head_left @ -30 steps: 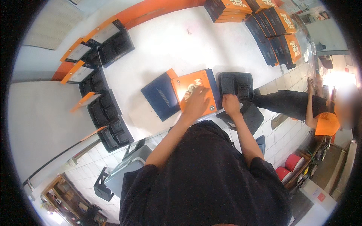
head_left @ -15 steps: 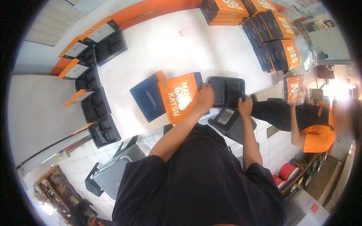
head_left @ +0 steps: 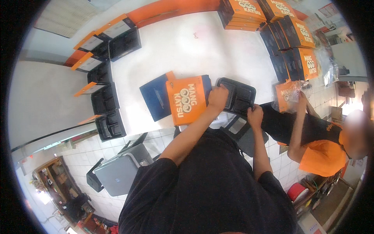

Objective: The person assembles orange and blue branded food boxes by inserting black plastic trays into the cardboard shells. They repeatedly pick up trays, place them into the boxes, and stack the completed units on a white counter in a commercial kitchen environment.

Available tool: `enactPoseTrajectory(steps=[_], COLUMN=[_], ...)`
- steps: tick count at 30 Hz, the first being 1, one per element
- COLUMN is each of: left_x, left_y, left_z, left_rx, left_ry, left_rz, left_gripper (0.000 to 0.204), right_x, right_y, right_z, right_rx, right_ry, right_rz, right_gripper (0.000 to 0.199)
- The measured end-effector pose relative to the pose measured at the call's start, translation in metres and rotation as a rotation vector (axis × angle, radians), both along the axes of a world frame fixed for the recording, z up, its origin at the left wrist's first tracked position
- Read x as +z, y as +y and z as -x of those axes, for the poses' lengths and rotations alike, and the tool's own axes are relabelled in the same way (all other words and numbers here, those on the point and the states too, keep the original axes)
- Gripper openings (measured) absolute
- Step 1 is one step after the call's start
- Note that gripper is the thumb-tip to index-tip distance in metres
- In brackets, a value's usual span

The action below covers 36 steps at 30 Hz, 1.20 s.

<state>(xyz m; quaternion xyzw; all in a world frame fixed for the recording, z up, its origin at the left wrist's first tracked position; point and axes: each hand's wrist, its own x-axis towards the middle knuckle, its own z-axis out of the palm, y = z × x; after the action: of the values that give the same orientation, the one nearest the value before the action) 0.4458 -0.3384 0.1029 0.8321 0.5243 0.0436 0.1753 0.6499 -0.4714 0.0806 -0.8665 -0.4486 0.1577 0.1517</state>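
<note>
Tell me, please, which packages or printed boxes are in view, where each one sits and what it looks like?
Orange sleeve: flat, printed, under the left hand, on the white table.
Dark blue sleeve: flat, to its left, partly beneath it.
Black tray: compartmented, held by both hands; right hand at its near edge.
Stacked boxes: orange and black, far right.
Open trays: black, orange lids, along the left edge.
Bagged orange pack: held by a co-worker.

Compartment tray [head_left: 238, 97] on the table [head_left: 187, 50], right of the sleeve [head_left: 186, 100], stacked boxes [head_left: 249, 11] far behind.
</note>
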Motion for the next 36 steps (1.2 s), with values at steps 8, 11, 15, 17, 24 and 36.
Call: enactPoseTrajectory(steps=[8, 11, 15, 17, 24, 36], left_x=[0.006, 0.002, 0.001, 0.002, -0.002, 0.052], left_y=[0.009, 0.008, 0.007, 0.005, 0.009, 0.002], left_z=[0.006, 0.010, 0.012, 0.013, 0.009, 0.047], left_rx=[-0.080, -0.051, 0.040, 0.051, 0.320, -0.225], left_ry=[-0.091, -0.138, -0.150, -0.152, -0.427, -1.034], left_rz=[0.017, 0.006, 0.029, 0.019, 0.121, 0.577], left_gripper=[0.013, 0.011, 0.009, 0.009, 0.010, 0.028], right_x=[-0.009, -0.005, -0.004, -0.006, 0.001, 0.116], right_y=[0.002, 0.003, 0.005, 0.004, 0.008, 0.066], right_z=[-0.008, -0.008, -0.009, -0.010, -0.020, 0.076], right_rx=[0.027, 0.022, 0.028, 0.032, 0.067, 0.171], right_ry=[-0.023, -0.005, -0.008, -0.020, 0.036, 0.343], right_rz=[-0.016, -0.005, 0.001, -0.001, 0.121, -0.225], right_gripper=[0.031, 0.033, 0.033, 0.032, 0.038, 0.038])
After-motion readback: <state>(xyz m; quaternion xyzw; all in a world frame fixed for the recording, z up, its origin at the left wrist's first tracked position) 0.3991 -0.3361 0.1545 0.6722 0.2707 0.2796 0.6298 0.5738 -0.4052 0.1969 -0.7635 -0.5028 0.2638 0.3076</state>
